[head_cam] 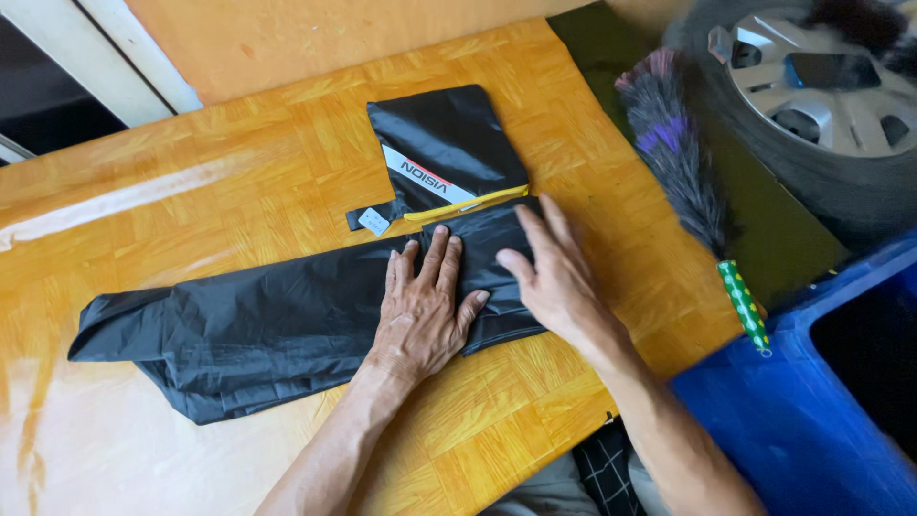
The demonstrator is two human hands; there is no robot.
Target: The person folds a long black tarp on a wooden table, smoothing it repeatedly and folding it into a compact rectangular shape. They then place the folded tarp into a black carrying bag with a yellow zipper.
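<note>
A long black garment of thin shiny cloth [239, 330] lies flat across the orange parquet table [191, 210], stretched from the left to the middle. My left hand [420, 311] presses palm-down on its right part, fingers spread. My right hand [549, 277] rests flat on the garment's right end, fingers pointing away from me. Just beyond my hands lies a folded black piece [444, 148] with a white and red stripe and a yellow edge. A small white tag [373, 222] sticks out at its near left corner.
A feather duster [678, 162] with dark and purple feathers and a green dotted handle lies on a dark mat at the right. A car wheel [831, 86] stands at the top right. A blue bin [812, 411] sits at the bottom right.
</note>
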